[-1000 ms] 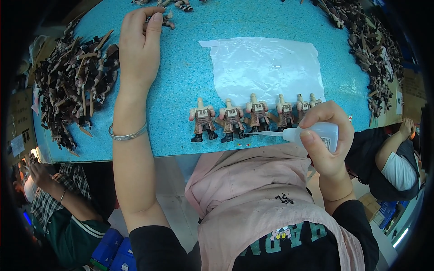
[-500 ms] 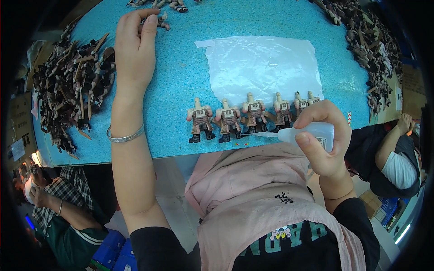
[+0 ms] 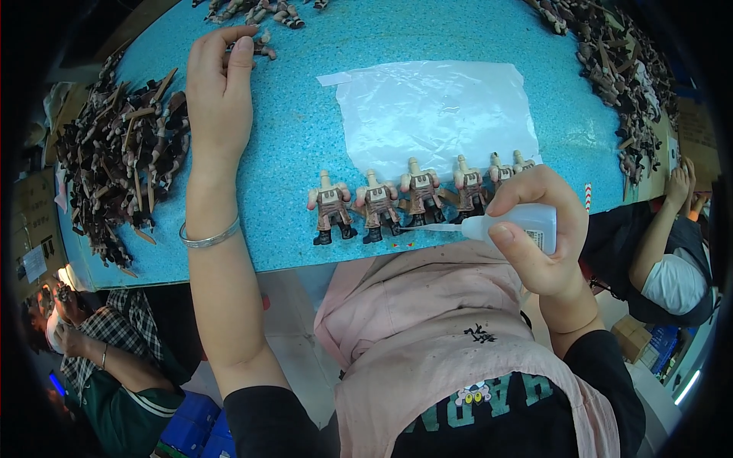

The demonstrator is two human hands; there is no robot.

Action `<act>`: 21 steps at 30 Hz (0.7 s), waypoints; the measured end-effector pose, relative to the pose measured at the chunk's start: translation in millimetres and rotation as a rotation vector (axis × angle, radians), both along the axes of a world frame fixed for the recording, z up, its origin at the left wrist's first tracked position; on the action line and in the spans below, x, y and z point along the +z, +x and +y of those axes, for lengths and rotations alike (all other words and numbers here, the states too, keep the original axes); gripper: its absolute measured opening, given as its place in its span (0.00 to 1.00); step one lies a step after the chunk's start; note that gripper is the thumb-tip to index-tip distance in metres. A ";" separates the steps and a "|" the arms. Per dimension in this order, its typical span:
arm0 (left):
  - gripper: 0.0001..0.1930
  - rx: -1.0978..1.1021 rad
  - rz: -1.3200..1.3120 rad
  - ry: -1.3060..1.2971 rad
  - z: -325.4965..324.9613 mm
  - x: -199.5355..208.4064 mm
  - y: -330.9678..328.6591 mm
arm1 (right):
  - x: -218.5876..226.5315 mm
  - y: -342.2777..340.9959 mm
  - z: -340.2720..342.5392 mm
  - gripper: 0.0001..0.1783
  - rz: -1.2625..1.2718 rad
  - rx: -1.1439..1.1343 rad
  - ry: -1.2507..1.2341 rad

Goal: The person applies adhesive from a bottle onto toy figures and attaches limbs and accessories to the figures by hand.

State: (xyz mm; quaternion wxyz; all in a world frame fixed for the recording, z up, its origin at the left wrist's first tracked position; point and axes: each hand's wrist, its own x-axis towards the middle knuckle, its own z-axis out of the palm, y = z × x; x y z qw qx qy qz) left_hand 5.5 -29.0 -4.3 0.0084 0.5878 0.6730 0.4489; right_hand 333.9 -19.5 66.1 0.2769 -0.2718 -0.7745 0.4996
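Observation:
My right hand (image 3: 546, 240) grips a translucent squeeze bottle (image 3: 527, 227) tipped on its side, its long thin nozzle pointing left. The nozzle tip is close to the black boots of the second figurine (image 3: 377, 204) from the left. Several headless figurines in brown and cream stand or lie in a row along the table's near edge; my right hand partly covers those at the right end. At the far left my left hand (image 3: 220, 95) curls its fingers and thumb around a small pale figurine part (image 3: 263, 52), mostly hidden by the hand.
A clear plastic sheet (image 3: 435, 107) lies behind the row on the blue table (image 3: 298, 130). Heaps of dark figurine parts flank it, a left pile (image 3: 122, 153) and a right pile (image 3: 626, 84). More pale parts (image 3: 259, 11) lie at the far edge. Other people sit at both sides.
The whole view has shifted slightly, moving the table contents a little to the left. Both hands keep nearly the same pose, and the bottle's nozzle stays by the second figurine's boots.

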 end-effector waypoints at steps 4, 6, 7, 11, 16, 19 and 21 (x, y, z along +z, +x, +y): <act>0.14 -0.021 -0.035 -0.005 0.7 -0.2 0.9 | 3.3 6.0 1.8 0.08 0.022 -0.031 0.013; 0.14 -0.016 -0.034 -0.013 -0.9 2.1 1.8 | 4.1 11.8 1.1 0.08 0.051 -0.083 -0.010; 0.14 -0.009 -0.034 -0.021 -2.0 3.1 2.2 | 4.4 14.5 1.0 0.08 0.071 -0.120 -0.043; 0.14 -0.018 -0.059 -0.028 0.1 2.5 3.5 | 6.1 24.8 1.4 0.07 0.052 -0.217 -0.046; 0.14 -0.003 -0.057 -0.055 -1.4 3.2 1.7 | 6.5 28.3 1.0 0.07 0.011 -0.233 -0.037; 0.14 0.005 -0.067 -0.071 -1.2 3.7 3.4 | 4.8 27.2 0.9 0.07 0.025 -0.217 -0.056; 0.14 -0.003 -0.076 -0.070 -0.8 3.2 2.7 | 4.1 26.5 1.4 0.06 0.036 -0.197 -0.065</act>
